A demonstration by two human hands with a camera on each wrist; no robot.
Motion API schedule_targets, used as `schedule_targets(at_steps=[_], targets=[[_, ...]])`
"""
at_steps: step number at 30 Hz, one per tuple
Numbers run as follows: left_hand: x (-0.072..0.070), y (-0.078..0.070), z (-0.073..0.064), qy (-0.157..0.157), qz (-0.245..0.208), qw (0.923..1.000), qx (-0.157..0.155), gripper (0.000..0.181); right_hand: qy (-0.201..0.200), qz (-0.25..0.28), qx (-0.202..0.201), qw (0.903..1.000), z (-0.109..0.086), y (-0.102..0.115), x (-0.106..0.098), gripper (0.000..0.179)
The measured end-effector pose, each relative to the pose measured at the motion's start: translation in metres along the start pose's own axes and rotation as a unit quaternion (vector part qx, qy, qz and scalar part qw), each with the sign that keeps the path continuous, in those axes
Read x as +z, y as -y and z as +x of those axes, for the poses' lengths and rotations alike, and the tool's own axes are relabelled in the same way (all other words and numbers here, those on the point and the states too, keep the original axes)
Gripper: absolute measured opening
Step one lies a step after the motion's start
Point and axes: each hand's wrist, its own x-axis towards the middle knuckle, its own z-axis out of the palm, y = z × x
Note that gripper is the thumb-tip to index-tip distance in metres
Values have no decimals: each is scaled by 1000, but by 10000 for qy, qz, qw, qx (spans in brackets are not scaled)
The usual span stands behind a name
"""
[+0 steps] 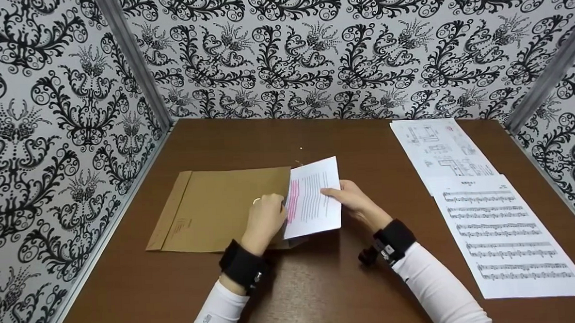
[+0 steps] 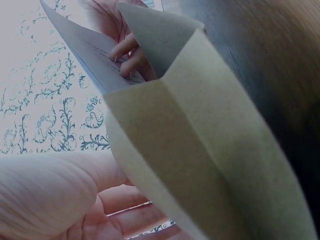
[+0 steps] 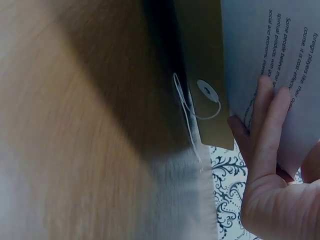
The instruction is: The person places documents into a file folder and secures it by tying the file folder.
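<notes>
Brown envelope (image 1: 221, 198) sits held near its open end by the left grip (image 1: 266, 216), while the right grip (image 1: 356, 200) pinches white printed paper (image 1: 311, 199) at that opening.

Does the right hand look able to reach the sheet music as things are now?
Probably yes: the sheet music lies face up to the right, with nothing visible between them. But the right hand holds the printed paper, so it may need to let go first.
</notes>
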Motion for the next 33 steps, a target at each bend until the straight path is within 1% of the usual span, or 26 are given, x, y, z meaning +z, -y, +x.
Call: schedule_targets(at_steps=[8,14,19,23,29,33], targets=[[-1,-1,1,121,5,9999,-96,18,-34,105,-106,9999,2,-1,10,40],[-3,-3,0,191,95,9998,-53,17,-200,64,-181,9996,4,0,18,40],[-3,-3,1,264,77,9996,-72,16,-241,8,-232,9994,4,1,23,40],[-3,-3,1,288,14,9995,-88,15,-284,-88,-327,9990,5,1,27,40],[-4,-4,1,252,40,9997,-63,11,-417,-46,-312,9986,8,0,34,39],[-5,-5,0,252,44,9996,-96,10,-483,-108,-363,9981,10,-1,37,37]])
